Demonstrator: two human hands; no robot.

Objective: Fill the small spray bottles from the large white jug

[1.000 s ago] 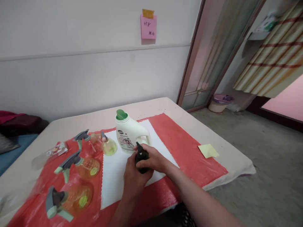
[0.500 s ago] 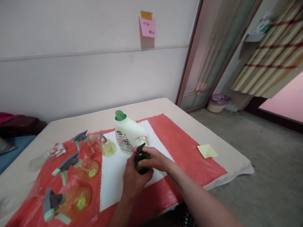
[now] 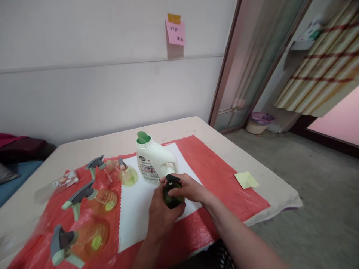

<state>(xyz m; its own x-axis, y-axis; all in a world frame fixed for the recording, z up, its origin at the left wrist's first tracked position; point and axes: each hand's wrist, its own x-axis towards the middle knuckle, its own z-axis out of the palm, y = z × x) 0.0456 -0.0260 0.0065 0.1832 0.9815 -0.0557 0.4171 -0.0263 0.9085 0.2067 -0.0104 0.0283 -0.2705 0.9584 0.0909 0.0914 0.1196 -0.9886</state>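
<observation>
A dark green pump bottle point(image 3: 169, 201) with a black pump top is between my two hands, above a white sheet point(image 3: 134, 220). My left hand point(image 3: 161, 210) wraps its lower body from the left. From the right, my right hand point(image 3: 191, 187) closes around its upper part, fingers near the pump head. Just behind them stands a white jug point(image 3: 148, 154) with a handle and a green spout, its mouth uncapped. To the left lies a small clear bottle point(image 3: 130, 176) with pale yellow liquid, by the sheet's edge.
Three clear spray bottles point(image 3: 106, 201) with grey triggers lie on the red plastic cover point(image 3: 207, 166) at left. Beyond them is a clear plastic packet point(image 3: 57, 184). A yellow sticky note point(image 3: 246, 180) lies near the table's right side. A lined bin point(image 3: 256, 125) stands on the floor.
The pump bottle has shifted slightly right with both hands. Its black pump head has turned, and the spout now lies flatter, pointing right. The other things have stayed put.
</observation>
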